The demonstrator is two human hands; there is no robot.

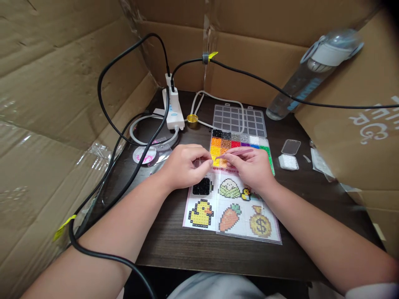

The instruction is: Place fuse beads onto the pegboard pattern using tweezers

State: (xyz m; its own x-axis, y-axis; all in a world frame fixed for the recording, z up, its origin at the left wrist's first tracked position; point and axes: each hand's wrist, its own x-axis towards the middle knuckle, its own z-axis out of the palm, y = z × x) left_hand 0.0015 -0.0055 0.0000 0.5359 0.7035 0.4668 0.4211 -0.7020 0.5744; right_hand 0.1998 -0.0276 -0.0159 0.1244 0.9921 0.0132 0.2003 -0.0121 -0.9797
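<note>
Pink tweezers (238, 152) are held in my right hand (254, 166), their tip pointing left over the yellow beads of a compartment box (269, 160). My left hand (190, 166) is closed, thumb and index finger pinched near the tweezer tip; anything between them is too small to make out. Below the hands lie pattern sheets (243, 203) showing a duck, a carrot, a money bag and a white figure on green. A small box of black beads (201, 187) rests on the sheets under my left hand. A small yellow bead duck (246, 194) sits beside the white figure.
Black cables (109, 249) loop across my left forearm. A white power strip (174, 110), gold cup (192, 120) and white round dish (144, 155) are behind and left. A small box of white beads (288, 162) and a leaning bottle (311, 74) stand right. Cardboard walls surround the table.
</note>
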